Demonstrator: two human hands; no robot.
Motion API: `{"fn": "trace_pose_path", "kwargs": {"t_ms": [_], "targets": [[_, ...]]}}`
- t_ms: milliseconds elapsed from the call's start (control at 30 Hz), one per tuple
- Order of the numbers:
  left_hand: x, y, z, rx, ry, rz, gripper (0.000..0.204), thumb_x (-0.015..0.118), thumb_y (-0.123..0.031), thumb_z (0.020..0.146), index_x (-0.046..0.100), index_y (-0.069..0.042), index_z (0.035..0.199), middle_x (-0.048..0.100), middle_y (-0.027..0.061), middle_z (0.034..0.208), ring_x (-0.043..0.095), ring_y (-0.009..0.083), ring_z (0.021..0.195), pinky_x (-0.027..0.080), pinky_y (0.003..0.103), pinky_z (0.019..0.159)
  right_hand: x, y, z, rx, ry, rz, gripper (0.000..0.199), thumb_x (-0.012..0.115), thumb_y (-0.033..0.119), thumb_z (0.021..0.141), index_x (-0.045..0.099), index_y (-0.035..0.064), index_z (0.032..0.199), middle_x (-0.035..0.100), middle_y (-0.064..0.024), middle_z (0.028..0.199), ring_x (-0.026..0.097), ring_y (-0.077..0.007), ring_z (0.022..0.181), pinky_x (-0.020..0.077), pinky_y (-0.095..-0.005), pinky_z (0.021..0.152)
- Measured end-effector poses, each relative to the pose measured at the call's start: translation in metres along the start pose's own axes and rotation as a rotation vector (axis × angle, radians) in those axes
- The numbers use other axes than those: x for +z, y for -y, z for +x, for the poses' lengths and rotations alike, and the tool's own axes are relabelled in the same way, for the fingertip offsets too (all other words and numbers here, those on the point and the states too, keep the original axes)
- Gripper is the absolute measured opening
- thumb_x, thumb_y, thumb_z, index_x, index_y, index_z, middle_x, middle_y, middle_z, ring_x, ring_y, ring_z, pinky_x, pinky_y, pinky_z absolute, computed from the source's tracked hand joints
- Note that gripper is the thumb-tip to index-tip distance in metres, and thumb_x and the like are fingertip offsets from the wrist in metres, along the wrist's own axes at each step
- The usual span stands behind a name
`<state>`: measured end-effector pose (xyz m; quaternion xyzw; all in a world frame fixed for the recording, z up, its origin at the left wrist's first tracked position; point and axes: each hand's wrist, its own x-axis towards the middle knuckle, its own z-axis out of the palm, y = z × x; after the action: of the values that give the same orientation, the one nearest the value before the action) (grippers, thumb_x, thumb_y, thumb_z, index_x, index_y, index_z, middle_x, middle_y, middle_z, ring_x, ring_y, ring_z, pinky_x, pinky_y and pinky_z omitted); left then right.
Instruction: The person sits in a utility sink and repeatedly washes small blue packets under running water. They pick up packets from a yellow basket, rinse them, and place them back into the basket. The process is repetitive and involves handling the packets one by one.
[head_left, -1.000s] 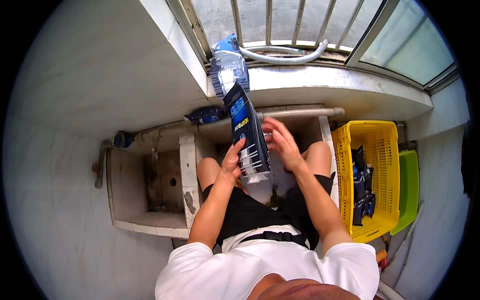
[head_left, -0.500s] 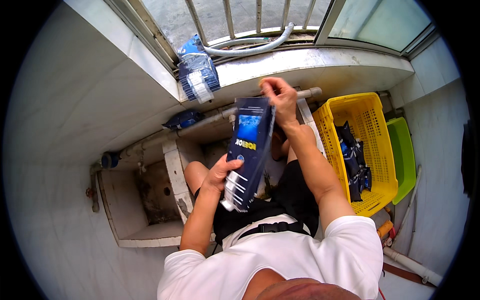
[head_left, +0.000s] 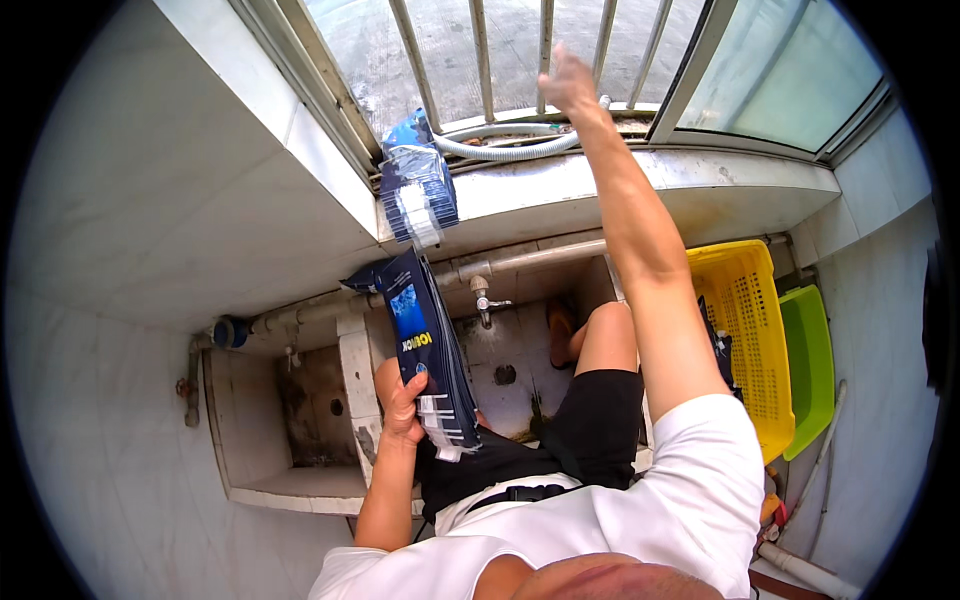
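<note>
Left hand grips one pouch stack.
One tap stands beyond its fingers; five bars near the right hand, its grip too blurred to tell.

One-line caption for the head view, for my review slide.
Left hand gripping a pouch stack, blurred right hand extended toward the window bars, yellow crate at right.

right hand: from pouch stack out to window bars | pouch stack: shifted left | tap: uncovered
</note>
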<state>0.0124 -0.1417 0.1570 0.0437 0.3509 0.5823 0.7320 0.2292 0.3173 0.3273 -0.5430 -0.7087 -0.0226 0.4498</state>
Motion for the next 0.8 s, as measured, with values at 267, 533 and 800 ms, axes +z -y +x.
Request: {"fn": "trace_pose_path", "kwargs": {"t_ms": [267,533,800], "targets": [[0.017,-0.038,0.016,0.490,-0.143,-0.205,0.037,0.069,-0.020,0.086,0.056,-0.005,0.117,0.065,0.0076,0.107,0.065,0.0223,0.093,0.053,0.037,0.084,-0.036,0.099,-0.292,0.416,0.749,1.416,0.067,0.069,0.027,0.084,0.039,0.0002,0.137,0.055,-0.0148,0.124,0.058,-0.0194,0.106,0.0473,-0.0318,0.089],[0.019,-0.031,0.020,1.086,-0.454,0.191,0.032,0.069,-0.023,0.088,0.059,-0.002,0.109,0.062,0.0011,0.102,0.057,0.0098,0.089,0.047,0.026,0.079,0.005,0.216,-0.375,0.812,0.734,1.585,0.048,0.078,0.005,0.074,0.055,0.0021,0.115,0.062,-0.0026,0.104,0.059,-0.0137,0.094,0.0476,-0.0282,0.085],[-0.053,-0.090,-0.053,0.964,-0.383,-0.287,0.054,0.071,-0.028,0.083,0.050,0.002,0.124,0.059,0.0086,0.113,0.056,0.0156,0.102,0.046,0.030,0.089,0.024,0.220,-0.328,0.635,1.330,1.409,0.050,0.073,0.013,0.075,0.053,-0.0007,0.120,0.064,-0.0091,0.106,0.064,-0.0184,0.090,0.0525,-0.0321,0.082]]}}
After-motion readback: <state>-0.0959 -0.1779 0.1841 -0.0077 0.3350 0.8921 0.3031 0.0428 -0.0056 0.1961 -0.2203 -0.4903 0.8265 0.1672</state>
